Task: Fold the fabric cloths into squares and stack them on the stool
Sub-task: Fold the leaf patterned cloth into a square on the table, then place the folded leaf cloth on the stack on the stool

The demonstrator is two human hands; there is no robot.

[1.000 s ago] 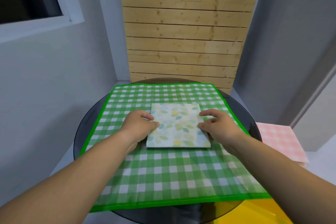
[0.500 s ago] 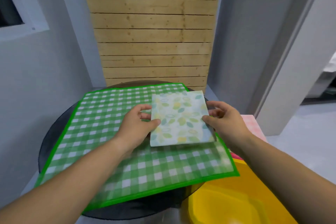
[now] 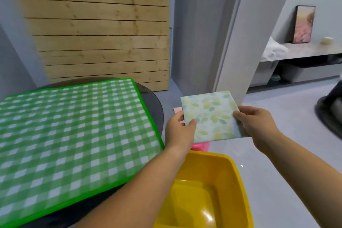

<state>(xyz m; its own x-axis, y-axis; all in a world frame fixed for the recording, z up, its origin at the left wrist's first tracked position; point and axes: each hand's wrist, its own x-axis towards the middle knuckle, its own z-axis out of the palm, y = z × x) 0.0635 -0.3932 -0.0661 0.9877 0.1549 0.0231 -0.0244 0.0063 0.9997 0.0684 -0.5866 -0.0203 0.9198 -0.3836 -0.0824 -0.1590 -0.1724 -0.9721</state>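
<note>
A folded square cloth with a pale green and yellow leaf print (image 3: 210, 114) is held in the air to the right of the round table. My left hand (image 3: 180, 128) pinches its left edge and my right hand (image 3: 256, 123) grips its right edge. Just beneath the cloth, slivers of a folded pink cloth (image 3: 200, 146) show; the stool under it is hidden.
A green and white checked mat (image 3: 74, 129) covers the dark round table (image 3: 153, 105) at left. A yellow plastic bin (image 3: 205, 189) stands on the floor below my arms. Grey floor, a wall corner and a low shelf lie to the right.
Both hands lifted the leaf-print cloth off the checked mat and carried it to the right, past the table's edge, over the pink cloth. My view turned right.
</note>
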